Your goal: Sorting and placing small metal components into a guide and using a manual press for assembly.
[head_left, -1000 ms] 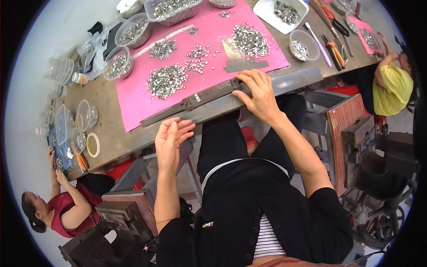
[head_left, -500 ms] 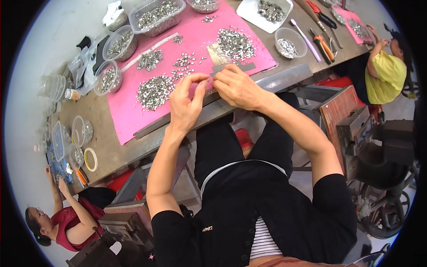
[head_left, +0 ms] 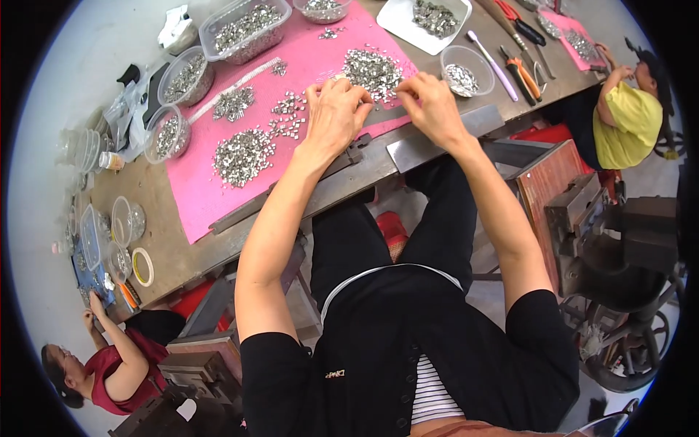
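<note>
My left hand [head_left: 336,113] is over the pink mat, palm down, fingers bent and thumb close to the index finger. To its right my right hand [head_left: 431,109] reaches in with curled fingers and thumb drawn together. Anything between the fingertips of either hand is too small or hidden to make out. Just beyond and between them lies a pile of small shiny metal pieces [head_left: 371,71]. A larger pile of metal pieces [head_left: 244,156] sits left of my left hand, with a loose scatter [head_left: 287,113] between. A flat metal plate [head_left: 415,153] lies at the bench edge below my right hand.
Clear tubs of metal parts [head_left: 244,36] line the mat's far left side. A white tray [head_left: 399,22], a round tub [head_left: 466,69], a purple toothbrush [head_left: 491,65] and orange-handled pliers [head_left: 518,76] lie at right. Two other people work nearby, far left and far right.
My hands, close together at the mat's front edge before, have moved apart. Both reach farther forward, toward the far pile. The metal plate at the bench edge now shows more fully.
</note>
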`<control>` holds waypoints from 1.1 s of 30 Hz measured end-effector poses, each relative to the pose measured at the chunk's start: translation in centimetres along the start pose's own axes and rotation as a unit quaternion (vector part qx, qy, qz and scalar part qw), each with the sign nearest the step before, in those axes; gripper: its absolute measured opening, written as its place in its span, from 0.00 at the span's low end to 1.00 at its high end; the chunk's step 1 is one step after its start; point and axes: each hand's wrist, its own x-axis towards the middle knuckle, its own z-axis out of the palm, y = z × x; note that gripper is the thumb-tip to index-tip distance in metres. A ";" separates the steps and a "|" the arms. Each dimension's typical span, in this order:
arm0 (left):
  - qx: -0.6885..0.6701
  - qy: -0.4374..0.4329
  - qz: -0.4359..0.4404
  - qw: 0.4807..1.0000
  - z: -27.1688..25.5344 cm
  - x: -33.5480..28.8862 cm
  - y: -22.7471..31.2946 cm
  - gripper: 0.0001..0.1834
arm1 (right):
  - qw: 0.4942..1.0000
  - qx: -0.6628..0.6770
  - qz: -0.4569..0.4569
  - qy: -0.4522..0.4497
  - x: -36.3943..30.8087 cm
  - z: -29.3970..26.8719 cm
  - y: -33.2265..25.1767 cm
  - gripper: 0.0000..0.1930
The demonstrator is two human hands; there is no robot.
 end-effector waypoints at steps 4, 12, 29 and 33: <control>0.049 0.000 0.036 0.998 0.2 0.4 0.3 0.07 | 1.000 -0.018 0.011 -0.022 -1.0 0.8 -0.8 0.04; 0.076 0.032 0.080 0.993 0.1 0.4 0.1 0.04 | 0.994 -0.083 0.059 -0.049 -0.5 1.1 -1.2 0.06; 0.015 0.027 -0.006 1.000 -5.7 -9.2 2.3 0.06 | 0.995 0.015 -0.097 0.013 -0.9 0.6 -3.3 0.05; 0.027 0.028 0.001 0.999 -5.7 -9.0 2.6 0.07 | 0.998 -0.004 -0.070 -0.001 -1.3 1.1 -3.2 0.04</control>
